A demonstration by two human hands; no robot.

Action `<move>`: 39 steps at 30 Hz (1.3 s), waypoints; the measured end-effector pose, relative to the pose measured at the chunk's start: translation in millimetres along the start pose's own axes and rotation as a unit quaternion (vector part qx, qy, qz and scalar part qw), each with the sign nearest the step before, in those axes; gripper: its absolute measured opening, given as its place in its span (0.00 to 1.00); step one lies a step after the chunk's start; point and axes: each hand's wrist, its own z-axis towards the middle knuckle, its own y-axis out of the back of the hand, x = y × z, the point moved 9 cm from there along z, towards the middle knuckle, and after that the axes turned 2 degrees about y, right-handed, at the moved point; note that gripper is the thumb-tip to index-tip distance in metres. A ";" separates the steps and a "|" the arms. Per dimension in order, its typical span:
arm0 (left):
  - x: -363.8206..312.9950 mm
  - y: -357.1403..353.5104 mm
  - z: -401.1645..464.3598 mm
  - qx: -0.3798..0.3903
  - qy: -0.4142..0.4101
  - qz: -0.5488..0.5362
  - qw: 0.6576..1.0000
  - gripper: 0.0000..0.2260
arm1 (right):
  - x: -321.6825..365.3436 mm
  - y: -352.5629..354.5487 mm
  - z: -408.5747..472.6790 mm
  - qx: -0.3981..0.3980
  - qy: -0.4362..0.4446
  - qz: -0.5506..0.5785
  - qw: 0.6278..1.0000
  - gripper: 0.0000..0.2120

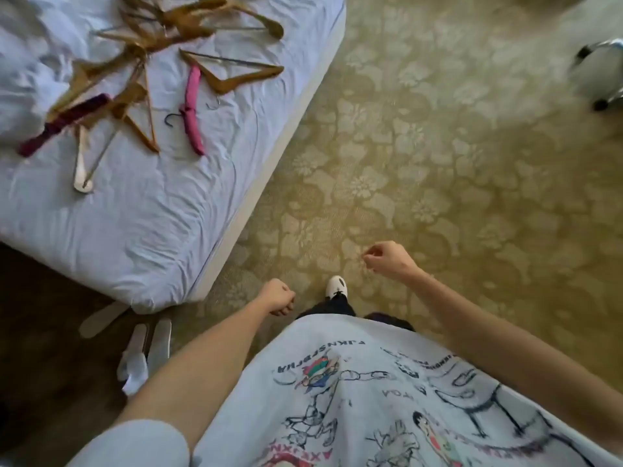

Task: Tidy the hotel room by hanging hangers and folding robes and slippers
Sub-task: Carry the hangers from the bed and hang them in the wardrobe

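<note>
Several wooden hangers (188, 26) lie in a loose heap on the bed (135, 230) at the upper left, along with a pink padded hanger (192, 109), a maroon padded hanger (64, 124) and a white hanger (82, 163). White slippers (148, 345) lie on the floor by the bed's near corner. My left hand (278, 296) is closed in a fist over the carpet, holding nothing. My right hand (387, 257) hangs loosely curled, also with nothing in it. Both hands are well away from the hangers.
Patterned green-gold carpet (438, 163) covers the floor to the right of the bed. A chair base with castors (600, 75) stands at the right edge. My white shoe (337, 286) points forward between my hands. Dark floor lies at the lower left.
</note>
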 end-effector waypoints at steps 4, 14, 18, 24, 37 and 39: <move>-140.5 34.3 21.6 0.006 -0.079 -0.002 0.997 0.10 | -23.6 82.6 40.2 -0.021 -0.079 -0.022 0.996 0.08; -447.1 127.2 120.2 0.001 -0.204 0.019 0.979 0.10 | -66.6 250.5 209.7 -0.038 -0.175 -0.019 0.984 0.13; -537.9 189.7 168.6 -0.011 -0.186 0.023 0.982 0.10 | -20.7 327.5 300.5 -0.033 -0.158 -0.016 0.987 0.13; -607.4 315.7 215.2 -0.076 -0.160 -0.063 0.982 0.09 | 117.1 409.7 451.2 0.018 -0.057 -0.079 0.995 0.12; -545.1 526.6 343.0 -0.137 0.033 -0.293 0.946 0.12 | 451.3 398.0 713.3 0.136 0.151 -0.188 0.961 0.09; -554.7 560.3 354.0 -0.148 0.038 -0.298 0.942 0.12 | 477.8 399.8 743.2 0.156 0.152 -0.221 0.951 0.09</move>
